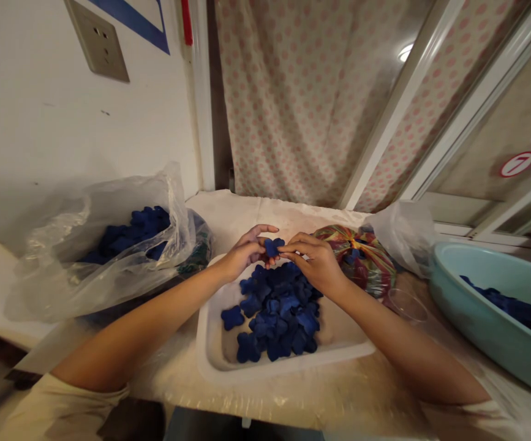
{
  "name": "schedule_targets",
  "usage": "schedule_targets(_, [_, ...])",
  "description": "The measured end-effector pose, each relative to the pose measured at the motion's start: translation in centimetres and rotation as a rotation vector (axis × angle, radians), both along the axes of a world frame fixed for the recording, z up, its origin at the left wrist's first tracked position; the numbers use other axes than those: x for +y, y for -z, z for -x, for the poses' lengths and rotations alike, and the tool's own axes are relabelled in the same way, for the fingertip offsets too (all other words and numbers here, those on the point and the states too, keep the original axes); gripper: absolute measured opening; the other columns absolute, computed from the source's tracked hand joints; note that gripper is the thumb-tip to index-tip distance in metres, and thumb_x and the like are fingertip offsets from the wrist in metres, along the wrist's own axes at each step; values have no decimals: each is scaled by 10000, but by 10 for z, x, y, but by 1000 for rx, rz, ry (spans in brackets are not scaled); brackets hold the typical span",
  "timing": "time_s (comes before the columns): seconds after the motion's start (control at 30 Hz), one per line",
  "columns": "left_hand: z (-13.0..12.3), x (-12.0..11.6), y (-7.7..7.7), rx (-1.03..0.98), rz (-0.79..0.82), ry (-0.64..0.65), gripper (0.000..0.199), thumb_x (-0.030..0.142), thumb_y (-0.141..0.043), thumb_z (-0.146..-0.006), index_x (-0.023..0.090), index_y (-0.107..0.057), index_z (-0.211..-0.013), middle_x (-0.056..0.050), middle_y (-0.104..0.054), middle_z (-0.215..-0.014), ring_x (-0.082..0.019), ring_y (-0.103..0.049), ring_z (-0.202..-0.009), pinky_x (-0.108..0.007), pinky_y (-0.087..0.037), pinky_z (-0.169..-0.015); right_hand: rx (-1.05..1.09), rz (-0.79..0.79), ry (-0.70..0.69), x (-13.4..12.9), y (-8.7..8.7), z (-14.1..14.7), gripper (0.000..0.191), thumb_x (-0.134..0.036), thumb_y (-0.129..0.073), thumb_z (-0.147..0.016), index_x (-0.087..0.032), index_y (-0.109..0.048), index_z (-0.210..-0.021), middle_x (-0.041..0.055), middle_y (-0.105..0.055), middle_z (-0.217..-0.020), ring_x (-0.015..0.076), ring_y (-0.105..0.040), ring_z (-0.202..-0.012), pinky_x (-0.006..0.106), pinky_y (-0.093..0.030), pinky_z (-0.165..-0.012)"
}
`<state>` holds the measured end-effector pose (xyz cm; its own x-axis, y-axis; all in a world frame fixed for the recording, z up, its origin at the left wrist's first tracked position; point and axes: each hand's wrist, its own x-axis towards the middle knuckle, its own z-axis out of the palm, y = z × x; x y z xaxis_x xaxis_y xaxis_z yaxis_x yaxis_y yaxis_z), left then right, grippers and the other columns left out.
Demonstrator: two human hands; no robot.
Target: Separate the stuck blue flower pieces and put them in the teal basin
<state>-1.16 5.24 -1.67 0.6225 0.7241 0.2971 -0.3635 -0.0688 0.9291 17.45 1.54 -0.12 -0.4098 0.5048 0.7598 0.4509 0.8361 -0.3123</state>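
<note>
Between my two hands is a small dark blue flower-shaped fabric piece (273, 247), held above the back of a white tray. My left hand (245, 250) grips its left side with the thumb and fingers, the index finger stretched out over it. From the right, the fingertips of my right hand (315, 260) pinch its other edge. Below, the white tray (210, 361) holds a heap of similar blue flower pieces (283, 312), with a single one (232, 317) lying apart at the left.
At the left stands an open clear plastic bag (63, 269) with more blue pieces. To the right are a colourful tied bundle (370, 260), a clear plastic bag (405, 236) and a turquoise basin (449, 294) with dark blue material. A dotted curtain (288, 110) hangs behind the table.
</note>
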Motion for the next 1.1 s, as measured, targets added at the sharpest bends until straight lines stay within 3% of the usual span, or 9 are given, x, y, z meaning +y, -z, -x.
schedule_targets(0.2, [1, -1, 3, -28, -149, 83, 471, 153, -583, -730, 213, -386, -1153, 3, -608, -776, -131, -587, -703, -236, -424, -607, -3, -97, -24, 0, -2, -2, 114, -163, -578, -836, -200, -665, -899, 36, -631, -778, 124, -595, -710, 250, -481, -634])
schedule_targets(0.43, [2, -8, -4, 18, -139, 32, 402, 263, -623, -784, 210, -400, -1114, 28, -568, -706, -101, -560, -637, -225, -423, -601, -100, -142, 47, -6, -6, 1, 78, -213, -576, -839, -171, -604, -779, 28, -604, -718, 123, -569, -665, 239, -453, -613])
schedule_targets(0.67, [-1, -11, -7, 96, -167, 18, 438, 270, -667, -762, 191, -396, -1098, 32, -548, -724, -71, -525, -616, -198, -428, -586, -203, -94, 120, -7, -4, 2, 165, -251, -532, -866, -173, -513, -721, 25, -552, -722, 127, -524, -645, 238, -418, -578])
schedule_targets(0.9, [-4, -9, -6, 86, -137, -34, 413, 308, -667, -760, 189, -400, -1052, 44, -542, -706, -65, -533, -589, -188, -434, -557, -77, 11, 36, -1, -1, 1, 177, -253, -607, -819, -182, -507, -691, -9, -522, -686, 105, -497, -618, 219, -392, -574])
schedule_targets(1.1, [-7, -10, -10, 150, -58, -88, 412, 364, -710, -697, 173, -433, -935, 53, -581, -609, -76, -549, -524, -196, -449, -523, -94, 37, 20, 0, 0, 0, 189, -272, -586, -834, -180, -517, -683, 5, -519, -707, 114, -489, -636, 231, -384, -573])
